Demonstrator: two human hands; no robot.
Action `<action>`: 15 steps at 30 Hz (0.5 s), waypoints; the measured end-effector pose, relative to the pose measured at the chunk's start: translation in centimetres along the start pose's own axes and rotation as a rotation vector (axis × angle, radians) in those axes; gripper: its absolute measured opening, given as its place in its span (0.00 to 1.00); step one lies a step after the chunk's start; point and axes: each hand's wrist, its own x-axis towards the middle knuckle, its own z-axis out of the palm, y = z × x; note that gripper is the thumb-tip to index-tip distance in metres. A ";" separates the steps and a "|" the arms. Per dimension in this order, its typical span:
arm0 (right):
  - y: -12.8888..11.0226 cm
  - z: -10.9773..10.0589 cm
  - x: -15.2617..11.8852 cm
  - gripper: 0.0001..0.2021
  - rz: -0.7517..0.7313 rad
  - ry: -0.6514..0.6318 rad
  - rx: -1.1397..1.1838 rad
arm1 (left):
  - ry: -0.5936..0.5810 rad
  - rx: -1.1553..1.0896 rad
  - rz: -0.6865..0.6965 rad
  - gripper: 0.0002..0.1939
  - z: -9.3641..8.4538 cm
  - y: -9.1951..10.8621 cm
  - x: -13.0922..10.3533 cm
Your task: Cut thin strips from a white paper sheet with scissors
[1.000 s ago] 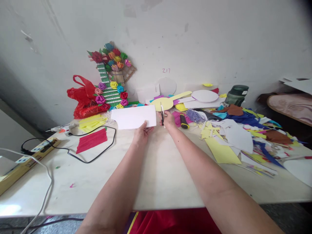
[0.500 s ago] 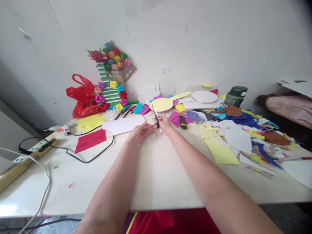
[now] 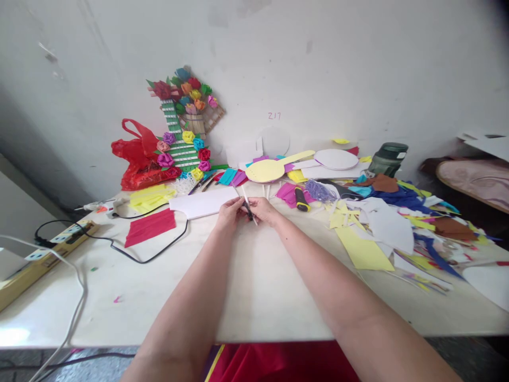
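Note:
My left hand (image 3: 230,212) and my right hand (image 3: 263,210) meet over the middle of the table. Between them is a pair of dark-handled scissors (image 3: 249,210), its blades pointing up and away to the left. My right fingers are closed on it. A thin white stick (image 3: 245,194) crosses the scissors, its lower end showing under my right fingers. My left fingers are curled at the scissors, and what they pinch is hidden. Just left lies a white board (image 3: 202,204). Behind my hands is a yellow paddle-shaped card (image 3: 265,171).
A red crepe paper piece (image 3: 150,228) and black cord (image 3: 139,261) lie left, near a power strip (image 3: 67,241). Paper flower crafts (image 3: 183,154) stand behind. On the right are a yellow-black cutter (image 3: 301,199), paper scraps (image 3: 392,223) and a dark bottle (image 3: 387,159).
My left hand has gone from open fingers to curled ones and now meets the right. The scissors have shifted slightly left and toward me, tilting further left.

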 end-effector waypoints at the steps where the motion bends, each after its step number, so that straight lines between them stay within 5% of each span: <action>1: 0.0 0.0 0.0 0.13 -0.006 -0.034 -0.004 | 0.037 -0.004 0.014 0.12 0.0 0.1 0.0; 4: 0.0 0.0 0.0 0.12 -0.010 -0.043 -0.014 | 0.154 -0.015 0.037 0.10 0.1 0.3 0.1; 15: 0.2 -1.2 0.3 0.08 0.066 0.227 0.058 | 0.666 0.001 0.127 0.13 -1.3 0.5 1.5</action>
